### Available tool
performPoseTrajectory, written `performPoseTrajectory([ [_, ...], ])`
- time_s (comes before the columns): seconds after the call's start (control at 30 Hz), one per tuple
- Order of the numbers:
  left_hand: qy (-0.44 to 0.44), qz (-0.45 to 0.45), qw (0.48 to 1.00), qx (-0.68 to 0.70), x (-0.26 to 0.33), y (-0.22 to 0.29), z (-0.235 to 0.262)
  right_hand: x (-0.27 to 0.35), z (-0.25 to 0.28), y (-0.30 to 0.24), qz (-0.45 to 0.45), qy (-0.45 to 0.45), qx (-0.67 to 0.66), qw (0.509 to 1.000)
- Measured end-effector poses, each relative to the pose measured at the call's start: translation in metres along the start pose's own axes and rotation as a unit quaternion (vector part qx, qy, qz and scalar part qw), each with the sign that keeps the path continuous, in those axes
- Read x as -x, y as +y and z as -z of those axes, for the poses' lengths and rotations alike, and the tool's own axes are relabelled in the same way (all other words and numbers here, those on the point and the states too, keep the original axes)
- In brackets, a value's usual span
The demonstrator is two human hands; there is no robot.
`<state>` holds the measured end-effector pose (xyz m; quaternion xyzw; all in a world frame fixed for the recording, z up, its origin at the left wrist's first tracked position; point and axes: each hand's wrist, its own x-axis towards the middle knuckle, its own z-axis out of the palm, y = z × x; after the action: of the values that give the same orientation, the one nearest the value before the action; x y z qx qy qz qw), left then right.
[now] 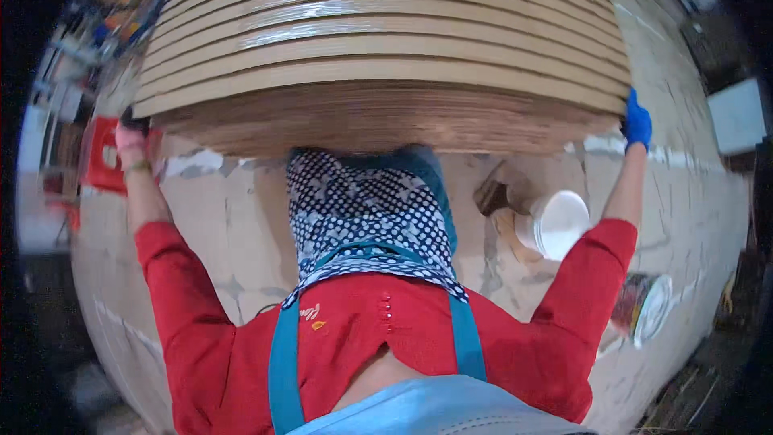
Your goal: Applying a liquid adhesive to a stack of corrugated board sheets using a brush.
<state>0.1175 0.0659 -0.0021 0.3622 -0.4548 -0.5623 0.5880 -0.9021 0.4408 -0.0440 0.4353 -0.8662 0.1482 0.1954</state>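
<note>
A thick stack of tan wooden boards (378,48) fills the upper middle of the view, its layered edge facing me. My left hand (131,135), in a pinkish glove, grips the stack's lower left corner. At the lower right corner, my right hand (637,122) in a blue glove holds the edge. Both arms in red sleeves reach out wide to the stack. A dotted scarf (366,217) and blue apron straps hang on my chest below it.
A white bucket (560,224) stands on the patched floor (233,225) under my right arm, with a brush-like tool (495,193) beside it. A printed can with a white lid (644,308) lies lower right. A red object (98,155) sits by my left hand.
</note>
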Motion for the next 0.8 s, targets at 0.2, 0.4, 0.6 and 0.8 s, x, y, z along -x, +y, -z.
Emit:
performPoseTrajectory([
  [0.2,-0.019,-0.198,0.908,-0.369,0.021,-0.045,-0.049,0.001,0.010,-0.026,-0.288,-0.122,-0.163,0.936],
  [0.4,-0.022,-0.194,0.861,-0.470,-0.001,0.032,-0.064,0.016,0.030,-0.046,-0.213,0.119,-0.076,0.967],
  [0.6,0.106,-0.131,0.932,-0.320,-0.012,0.001,-0.073,-0.013,0.016,-0.058,0.075,0.294,-0.238,0.923],
  [0.8,0.114,-0.062,0.953,-0.273,-0.036,-0.043,-0.054,-0.034,-0.013,-0.072,-0.239,0.283,-0.272,0.888],
])
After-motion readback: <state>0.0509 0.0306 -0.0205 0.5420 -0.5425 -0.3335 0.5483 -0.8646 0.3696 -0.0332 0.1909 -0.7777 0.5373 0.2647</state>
